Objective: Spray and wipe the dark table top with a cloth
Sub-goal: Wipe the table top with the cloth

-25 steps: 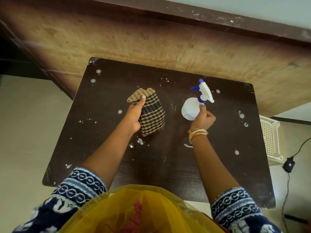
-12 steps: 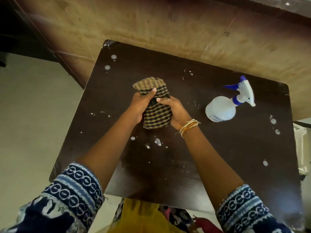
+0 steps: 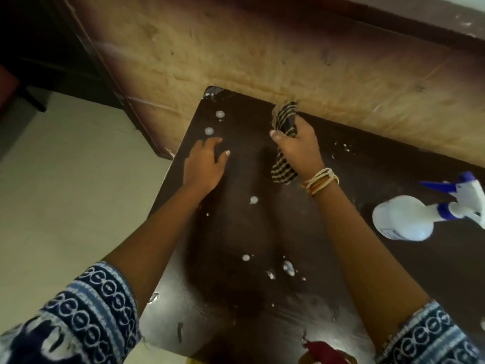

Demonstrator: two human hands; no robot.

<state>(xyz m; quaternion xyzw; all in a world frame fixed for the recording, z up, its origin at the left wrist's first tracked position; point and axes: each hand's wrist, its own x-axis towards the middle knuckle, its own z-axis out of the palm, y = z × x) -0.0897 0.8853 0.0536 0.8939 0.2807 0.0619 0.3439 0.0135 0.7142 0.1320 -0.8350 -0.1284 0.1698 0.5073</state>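
Observation:
The dark table top [image 3: 236,232] is dotted with white droplets and smears. My right hand [image 3: 298,145] grips the checked tan-and-black cloth [image 3: 284,166], bunched up, near the table's far edge; cloth ends stick out above and below my fist. My left hand [image 3: 204,164] rests flat on the table near its left edge, fingers spread and holding nothing. The white spray bottle [image 3: 404,222] with a blue trigger lies on its side at the right, apart from both hands.
A worn wooden panel [image 3: 262,48] runs along the table's far edge. Pale floor [image 3: 65,193] lies to the left. White droplets [image 3: 219,115] cluster near the far left corner.
My right hand has taken the cloth alone and carried it toward the far edge. My left hand let go of it and moved left onto the table. The bottle stays lying at the right.

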